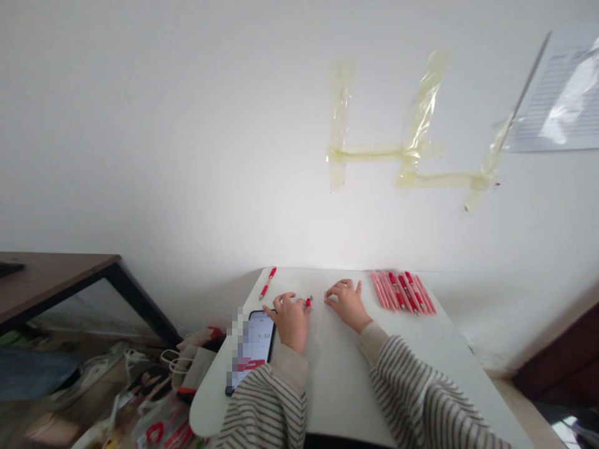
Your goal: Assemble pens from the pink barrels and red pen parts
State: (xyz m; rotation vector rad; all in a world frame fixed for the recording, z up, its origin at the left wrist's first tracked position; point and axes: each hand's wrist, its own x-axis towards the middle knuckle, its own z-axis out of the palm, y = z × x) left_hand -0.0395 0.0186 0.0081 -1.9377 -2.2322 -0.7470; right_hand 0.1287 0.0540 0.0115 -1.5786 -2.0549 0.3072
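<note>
My left hand point(291, 321) is over the table with its fingers curled, just right of a phone point(259, 340) showing a timer-like screen. A short red pen part point(308, 302) with a small silvery tip sticks out at its thumb side and appears held there. My right hand point(347, 305) is a little apart from it, thumb and forefinger bent together; whatever is between them is too small to make out. One assembled red and pink pen point(267, 284) lies at the table's back left. To the right of my right hand lies a row of several pink and red pens point(403, 293).
The small white table point(337, 386) stands against a white wall with yellowish tape point(374, 153) and a paper sheet point(556, 93). At left is a brown desk point(56, 274), with bags and cables point(187, 368) on the floor below.
</note>
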